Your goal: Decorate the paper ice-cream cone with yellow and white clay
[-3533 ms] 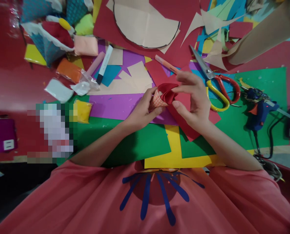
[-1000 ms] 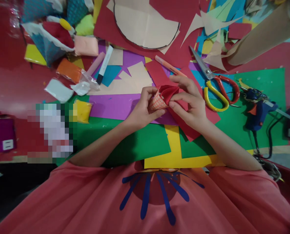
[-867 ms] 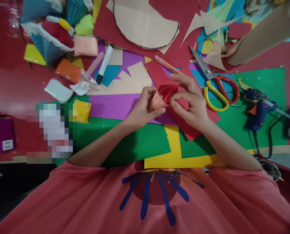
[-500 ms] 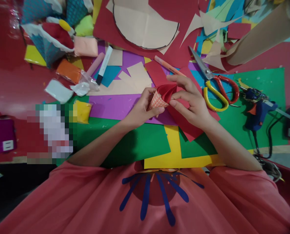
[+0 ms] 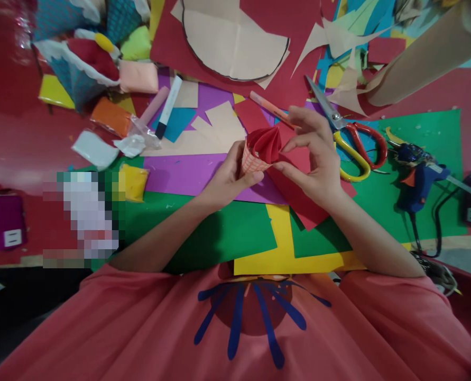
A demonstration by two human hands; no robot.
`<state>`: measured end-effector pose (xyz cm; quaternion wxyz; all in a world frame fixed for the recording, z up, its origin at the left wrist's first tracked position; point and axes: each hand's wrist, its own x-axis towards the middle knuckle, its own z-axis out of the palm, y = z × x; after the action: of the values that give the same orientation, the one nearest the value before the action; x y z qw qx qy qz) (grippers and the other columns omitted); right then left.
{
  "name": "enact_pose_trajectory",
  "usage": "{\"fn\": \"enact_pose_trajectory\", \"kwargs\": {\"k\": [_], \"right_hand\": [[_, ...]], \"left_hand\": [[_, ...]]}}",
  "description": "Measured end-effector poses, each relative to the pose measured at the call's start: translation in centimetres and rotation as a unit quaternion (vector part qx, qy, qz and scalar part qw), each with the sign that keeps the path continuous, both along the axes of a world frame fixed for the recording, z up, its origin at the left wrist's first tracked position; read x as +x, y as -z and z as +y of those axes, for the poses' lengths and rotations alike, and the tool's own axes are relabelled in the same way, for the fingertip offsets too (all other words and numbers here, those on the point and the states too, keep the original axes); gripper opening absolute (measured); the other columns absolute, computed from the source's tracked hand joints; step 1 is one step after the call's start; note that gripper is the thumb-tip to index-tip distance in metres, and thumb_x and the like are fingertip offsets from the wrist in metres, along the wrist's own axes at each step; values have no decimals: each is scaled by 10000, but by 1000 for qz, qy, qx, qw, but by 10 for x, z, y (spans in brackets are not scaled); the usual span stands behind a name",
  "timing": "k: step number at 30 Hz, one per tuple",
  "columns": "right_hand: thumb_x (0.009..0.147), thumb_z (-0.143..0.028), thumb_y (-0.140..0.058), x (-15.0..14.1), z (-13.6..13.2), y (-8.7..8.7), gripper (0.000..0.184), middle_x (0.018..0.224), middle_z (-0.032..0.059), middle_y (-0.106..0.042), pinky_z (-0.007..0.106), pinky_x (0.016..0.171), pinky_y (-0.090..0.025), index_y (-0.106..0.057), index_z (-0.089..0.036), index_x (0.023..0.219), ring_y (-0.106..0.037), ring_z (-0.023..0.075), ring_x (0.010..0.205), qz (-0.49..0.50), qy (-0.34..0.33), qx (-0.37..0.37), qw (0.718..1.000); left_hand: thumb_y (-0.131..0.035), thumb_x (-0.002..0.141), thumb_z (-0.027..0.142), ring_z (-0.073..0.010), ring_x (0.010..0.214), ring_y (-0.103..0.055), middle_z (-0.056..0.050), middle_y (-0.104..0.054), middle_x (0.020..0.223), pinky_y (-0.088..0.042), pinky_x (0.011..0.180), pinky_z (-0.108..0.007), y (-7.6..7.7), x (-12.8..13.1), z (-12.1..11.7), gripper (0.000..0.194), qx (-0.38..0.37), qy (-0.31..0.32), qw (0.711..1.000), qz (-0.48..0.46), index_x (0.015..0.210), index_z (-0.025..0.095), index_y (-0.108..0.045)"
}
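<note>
Red table [image 5: 13,153] littered with coloured paper scraps, left hand [image 5: 229,177] clamped round checked paper cone [image 5: 251,160] at centre, right hand [image 5: 316,159] pinching red folded paper [image 5: 264,144] in cone's mouth, scissors [image 5: 352,140] just right, glue gun [image 5: 419,174] further right.

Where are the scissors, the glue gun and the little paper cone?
scissors [image 5: 356,151]: head view, on the yellow handle loop.
glue gun [image 5: 417,182]: head view, on its blue body.
paper cone [image 5: 251,163]: head view, on the checked side, in the left hand [image 5: 225,182].
</note>
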<state>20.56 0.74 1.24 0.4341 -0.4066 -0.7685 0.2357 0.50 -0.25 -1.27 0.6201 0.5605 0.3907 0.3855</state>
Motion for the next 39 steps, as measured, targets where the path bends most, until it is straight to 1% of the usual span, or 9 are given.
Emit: {"fn": "enact_pose_trajectory", "kwargs": {"k": [2,7,10,15,23,26,31,35,39], "right_hand": [[838,-335,-656,-1,-3,-2,86,1354,28,-571,460,1044,-510,-619,-297,906,-536,252,1282,11,19,24,999],[855,-258,-636,-5,-10,-5,47,1329,47,-596,477,1049,-507,-643,-275,898,-552,246,1275,-24,-3,63,998],[865,-256,-632,-7,-11,-3,21,1318,66,-615,489,1016,-527,-646,-271,871,-564,251,1261,-29,-9,46,998],[880,-262,-606,-7,-10,0,56,1332,23,-607,487,1012,-526,-648,-299,876,-551,235,1270,-8,-28,23,999],[894,-347,-573,-8,-12,4,97,1339,-4,-606,497,1023,-525,-652,-309,853,-547,252,1281,-11,-17,-26,999],[891,-318,-576,-9,-13,2,81,1350,-4,-593,493,1027,-520,-653,-308,871,-539,248,1291,-15,-26,-29,999],[881,-257,-597,-9,-15,-2,85,1340,24,-584,430,1019,-534,-637,-305,939,-552,226,1266,31,-62,42,997],[891,-269,-596,-11,-14,-1,32,1260,38,-619,413,970,-555,-614,-284,912,-627,212,1129,84,-34,13,996],[942,-302,-526,-11,-11,2,111,1073,19,-671,401,934,-548,-600,-258,873,-660,184,1029,89,-17,-32,995]], "left_hand": [[-673,794,541,-173,1120,-568,-52,-519,1216,-493,880,-274,3,0,0,583,50,-11,998,29,1208,250,-383],[-627,816,583,-213,1215,-544,-94,-508,1285,-472,980,-333,12,-1,-4,674,112,-11,990,85,1288,234,-294],[-611,824,587,-234,1256,-534,-115,-503,1332,-468,1010,-356,14,-1,-5,682,99,6,992,83,1312,231,-294],[-623,829,541,-229,1227,-566,-114,-538,1324,-479,1007,-379,13,-1,-4,652,71,26,995,70,1313,238,-307],[-612,864,475,-198,1209,-556,-77,-544,1305,-481,1017,-337,12,-2,-5,576,81,19,993,89,1313,234,-344],[-614,879,420,-191,1198,-567,-63,-542,1293,-492,994,-310,15,-4,-3,551,134,9,986,100,1327,227,-355],[-761,777,300,-175,1113,-608,-30,-575,1198,-508,946,-300,15,-10,5,580,329,-67,940,68,1273,283,-461],[-727,809,304,-170,1072,-614,-22,-604,1125,-507,922,-314,10,-11,9,473,338,-74,938,35,1229,288,-510],[-674,855,368,-186,1117,-599,-22,-611,1098,-490,958,-363,11,-8,10,392,332,-61,941,29,1203,296,-508]]}}
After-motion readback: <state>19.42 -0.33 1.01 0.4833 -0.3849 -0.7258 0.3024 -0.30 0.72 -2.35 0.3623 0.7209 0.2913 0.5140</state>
